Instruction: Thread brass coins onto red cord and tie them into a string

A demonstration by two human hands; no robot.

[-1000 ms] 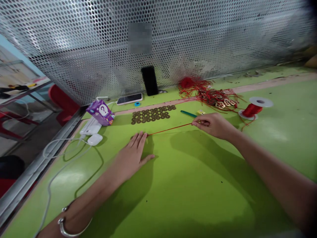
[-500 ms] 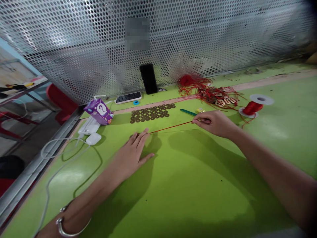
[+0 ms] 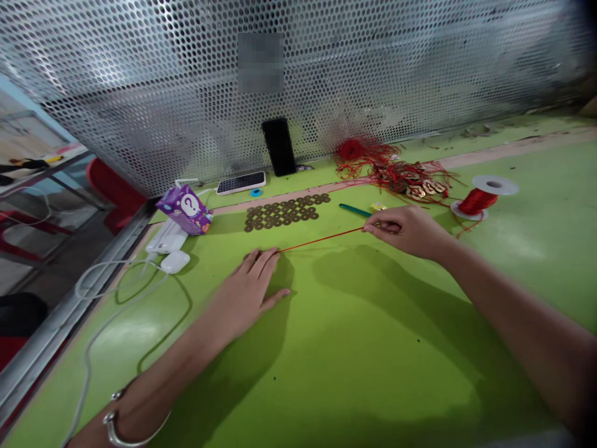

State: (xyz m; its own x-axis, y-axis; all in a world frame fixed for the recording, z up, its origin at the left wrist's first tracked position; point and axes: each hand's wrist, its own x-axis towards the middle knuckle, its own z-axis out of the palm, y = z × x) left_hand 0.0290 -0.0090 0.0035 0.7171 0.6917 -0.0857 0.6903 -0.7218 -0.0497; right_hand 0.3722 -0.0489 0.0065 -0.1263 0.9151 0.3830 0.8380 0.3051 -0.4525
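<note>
My left hand (image 3: 246,292) lies flat on the green table (image 3: 354,348), fingers stretched out, its fingertips pressing down one end of a thin red cord (image 3: 321,239). My right hand (image 3: 407,230) pinches the other end of that cord, which runs taut between the two hands. Just beyond the cord lie rows of brown round coins (image 3: 283,212). A spool of red cord (image 3: 480,199) stands to the right of my right hand.
A tangle of red cords with coins (image 3: 396,171) lies at the back. A teal tool (image 3: 355,211), a purple box (image 3: 185,209), white chargers (image 3: 168,239) with cables, a keypad (image 3: 241,182) and a black phone (image 3: 278,147) stand before the perforated metal screen (image 3: 373,68).
Almost nothing has moved: both hands keep their places with the cord stretched between them. My left fingers lifted a little and have settled back flat.
</note>
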